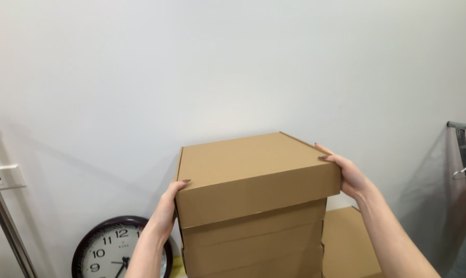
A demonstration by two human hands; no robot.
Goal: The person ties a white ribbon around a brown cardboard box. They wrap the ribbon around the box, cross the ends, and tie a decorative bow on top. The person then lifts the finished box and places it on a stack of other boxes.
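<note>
top box (253, 172) sat on the stack (253, 242), slightly askew, centre | left hand (167, 211) and right hand (349, 175) gripped its sides, fingers closed on it | not yet squared; wall clock (114, 252) near left

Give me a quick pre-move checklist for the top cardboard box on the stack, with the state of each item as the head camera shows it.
1. Left hand on the left side of the top box: ok, fingers wrap its front corner.
2. Right hand on the right side: ok, fingers lie over the top edge.
3. Top box closed: ok, lid flat.
4. Top box square on the stack of boxes: not ok, it overhangs and sits turned against the box beneath.
5. Box weight or contents: cannot tell.
6. Clutter nearby: not ok; a wall clock leans low on the left, another flat box and a clothes rack on the right.
</note>
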